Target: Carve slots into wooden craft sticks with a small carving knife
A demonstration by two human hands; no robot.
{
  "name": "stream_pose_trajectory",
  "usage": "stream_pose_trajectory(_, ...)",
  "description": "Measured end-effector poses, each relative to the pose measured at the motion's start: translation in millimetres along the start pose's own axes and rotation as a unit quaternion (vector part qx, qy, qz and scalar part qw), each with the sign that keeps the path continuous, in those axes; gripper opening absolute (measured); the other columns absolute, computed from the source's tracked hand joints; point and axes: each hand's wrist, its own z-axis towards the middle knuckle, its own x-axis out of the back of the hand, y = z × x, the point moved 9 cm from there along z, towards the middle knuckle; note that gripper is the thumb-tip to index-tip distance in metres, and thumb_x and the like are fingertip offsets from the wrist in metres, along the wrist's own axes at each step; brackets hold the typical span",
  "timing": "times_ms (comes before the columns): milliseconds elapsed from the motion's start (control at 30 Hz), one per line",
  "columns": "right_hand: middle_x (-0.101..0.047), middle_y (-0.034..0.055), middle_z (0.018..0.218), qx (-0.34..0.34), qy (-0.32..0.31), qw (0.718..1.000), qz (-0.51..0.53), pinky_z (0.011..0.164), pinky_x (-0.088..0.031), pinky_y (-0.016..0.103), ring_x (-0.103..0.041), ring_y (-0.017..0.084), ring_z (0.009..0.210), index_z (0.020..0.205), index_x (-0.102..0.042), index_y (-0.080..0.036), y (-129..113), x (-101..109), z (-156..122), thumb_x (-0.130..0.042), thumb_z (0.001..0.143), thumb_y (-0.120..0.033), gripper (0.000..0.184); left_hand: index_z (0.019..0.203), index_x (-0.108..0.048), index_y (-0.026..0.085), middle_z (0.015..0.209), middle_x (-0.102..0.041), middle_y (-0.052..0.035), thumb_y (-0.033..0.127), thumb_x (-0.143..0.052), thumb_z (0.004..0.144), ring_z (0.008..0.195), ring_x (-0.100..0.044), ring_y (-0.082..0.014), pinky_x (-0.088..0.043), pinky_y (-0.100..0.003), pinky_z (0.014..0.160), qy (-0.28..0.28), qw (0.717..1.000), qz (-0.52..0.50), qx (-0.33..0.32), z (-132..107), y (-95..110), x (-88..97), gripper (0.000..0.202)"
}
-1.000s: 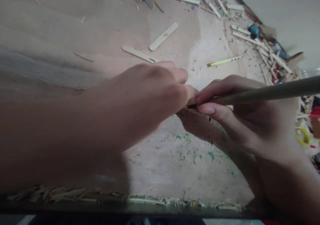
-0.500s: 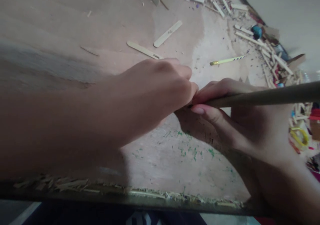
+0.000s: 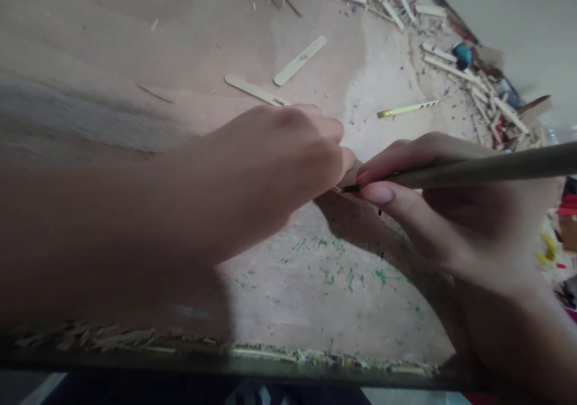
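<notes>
Nearest: front edge of desk, lined with a strip of wood splinters. Just beyond, on the bare desk surface: scattered green flecks.

Mid-field, left: left hand, back upward, fingers curled under, knuckles pointing right. Fingertips hidden; cannot tell whether clamped on anything.

Mid-field, right: right hand, thumb and forefinger pinched tight on a long wooden rod. Rod nearly level, running off the right frame edge. Dark tip just past the pinching fingers, touching or all but touching the left knuckles. Hands together, meeting at the tip, low over the desk with shadow below.

Behind the left hand: two flat craft sticks, one partly covered by the knuckles, the other just beyond, set at an angle.

Behind the right hand: yellow pencil, lying flat and alone.

Far edge and right rim: dense litter of stick offcuts, a teal object among them. At the right frame edge, near the rod: yellow ring, blurred.
</notes>
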Motion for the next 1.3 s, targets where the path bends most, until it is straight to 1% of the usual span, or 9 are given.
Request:
stream_pose_trajectory(133, -0.091, -0.0018, 0.102, 0.003, -0.027, 0.999, 0.030, 0.074, -0.069, 0.036, -0.083, 0.022, 0.083, 0.114, -0.090, -0.032, 1, -6, 1, -0.099, 0.119, -0.042, 0.014, 0.103, -0.077, 0.021, 0.096, -0.061, 0.0009, 0.009, -0.060, 0.119, 0.083, -0.058, -0.0171, -0.064, -0.031, 0.082, 0.048, 0.999, 0.008, -0.020, -4, 0, 1.4, 0.026)
stream_pose_trajectory(300, -0.089, -0.0037, 0.098, 0.045, -0.069, 0.996, 0.030, 0.076, -0.069, 0.033, -0.083, 0.019, 0.083, 0.115, -0.085, -0.031, -4, -12, 7, -0.092, 0.124, -0.036, 0.013, 0.113, -0.083, 0.021, 0.102, -0.064, -0.0003, 0.013, -0.052, 0.122, 0.086, -0.064, -0.0192, -0.069, -0.043, 0.096, 0.024, 1.000, -0.017, -0.001, -3, -2, 0.8, 0.034)
stream_pose_trajectory(400, -0.089, -0.0023, 0.098, 0.048, -0.074, 0.996, 0.023, 0.075, -0.070, 0.035, -0.084, 0.021, 0.083, 0.114, -0.086, -0.031, -4, -13, 8, -0.092, 0.123, -0.037, 0.013, 0.118, -0.087, 0.020, 0.105, -0.066, -0.0016, 0.018, -0.044, 0.124, 0.095, -0.073, -0.0236, -0.068, -0.051, 0.109, -0.025, 0.999, -0.040, 0.016, 1, -2, -2.0, 0.043)
stream_pose_trajectory(533, -0.089, -0.0006, 0.100, 0.032, -0.030, 0.999, 0.013, 0.070, -0.066, 0.037, -0.083, 0.022, 0.082, 0.114, -0.088, -0.032, -1, -4, 6, -0.095, 0.121, -0.043, 0.015, 0.108, -0.082, 0.019, 0.103, -0.068, -0.0032, 0.009, -0.046, 0.122, 0.095, -0.074, -0.0245, -0.070, -0.053, 0.113, -0.063, 0.996, -0.035, 0.043, 5, -2, -3.5, 0.040)
stream_pose_trajectory(700, -0.089, -0.0013, 0.104, 0.035, -0.061, 0.997, 0.011, 0.079, -0.070, 0.038, -0.082, 0.021, 0.086, 0.116, -0.087, -0.032, -2, -8, 5, -0.092, 0.123, -0.040, 0.012, 0.110, -0.081, 0.019, 0.101, -0.068, -0.0015, 0.009, -0.050, 0.121, 0.101, -0.078, -0.0240, -0.074, -0.052, 0.115, -0.051, 0.998, -0.037, 0.028, 5, -1, -2.9, 0.034)
stream_pose_trajectory(933, -0.091, -0.0014, 0.108, 0.087, -0.094, 0.992, 0.011, 0.083, -0.071, 0.033, -0.085, 0.018, 0.090, 0.118, -0.089, -0.032, -8, -9, 11, -0.088, 0.126, -0.033, 0.008, 0.103, -0.076, 0.020, 0.096, -0.061, 0.0012, 0.001, -0.061, 0.113, 0.084, -0.067, -0.0167, -0.075, -0.042, 0.100, -0.001, 0.999, -0.034, 0.010, 1, -2, 1.1, 0.027)
stream_pose_trajectory(1033, -0.092, 0.0011, 0.108, 0.104, -0.112, 0.988, 0.009, 0.081, -0.071, 0.033, -0.086, 0.019, 0.087, 0.119, -0.091, -0.031, -11, -7, 10, -0.089, 0.125, -0.028, 0.007, 0.101, -0.074, 0.020, 0.096, -0.057, 0.0030, 0.001, -0.061, 0.111, 0.087, -0.067, -0.0163, -0.074, -0.047, 0.107, -0.024, 0.999, -0.033, 0.016, 3, -2, -2.6, 0.024)
stream_pose_trajectory(1133, -0.093, 0.0014, 0.108, 0.071, -0.104, 0.992, 0.014, 0.079, -0.069, 0.034, -0.088, 0.021, 0.089, 0.119, -0.091, -0.032, -5, -4, 11, -0.092, 0.122, -0.033, 0.003, 0.104, -0.076, 0.021, 0.098, -0.061, 0.0023, 0.005, -0.060, 0.113, 0.087, -0.067, -0.0172, -0.073, -0.047, 0.108, -0.055, 0.998, -0.022, 0.031, 8, -2, -6.6, 0.025)
stream_pose_trajectory(1300, -0.093, 0.0012, 0.101, 0.078, -0.106, 0.991, 0.031, 0.070, -0.068, 0.031, -0.088, 0.021, 0.084, 0.118, -0.093, -0.032, -4, -6, 10, -0.094, 0.120, -0.032, 0.002, 0.103, -0.078, 0.027, 0.097, -0.066, 0.0014, 0.005, -0.077, 0.112, 0.082, -0.063, -0.0190, -0.061, -0.033, 0.075, -0.096, 0.993, 0.018, 0.070, 15, -3, -5.7, 0.024)
